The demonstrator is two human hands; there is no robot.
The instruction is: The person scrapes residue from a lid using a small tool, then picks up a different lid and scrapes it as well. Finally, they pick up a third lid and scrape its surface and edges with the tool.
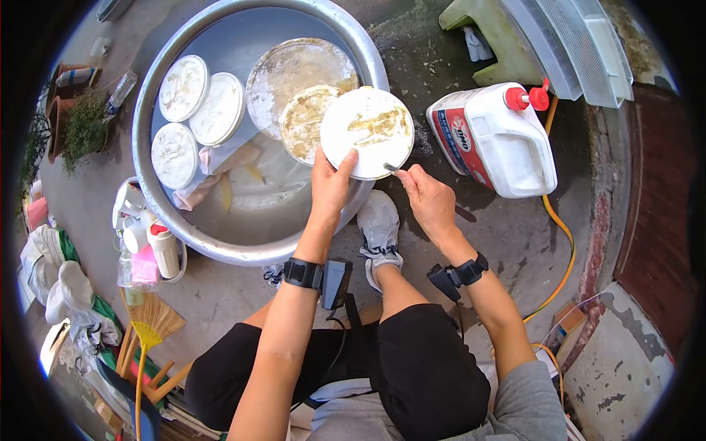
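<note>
My left hand (332, 180) grips a round white lid (368, 121) by its near edge, thumb on top. Brown-yellow stains mark the lid's face, and it is held up over the right rim of a large metal basin (163, 209). My right hand (430, 198) is closed round a thin tool with a grey metal tip (390, 167), which meets the lid's lower right edge; most of the tool is hidden in the fingers. Below the lid, a smaller stained disc (298, 128) overlaps a larger stained disc (276, 73). Several white lids (184, 88) lie at the basin's left.
A white detergent jug (507, 143) with a red cap stands right of the basin, near an orange hose (562, 220). Upper right are a green stool (471, 18) and plastic bins (566, 44). At left are cups (163, 246), a broom (151, 323) and potted plants (84, 136).
</note>
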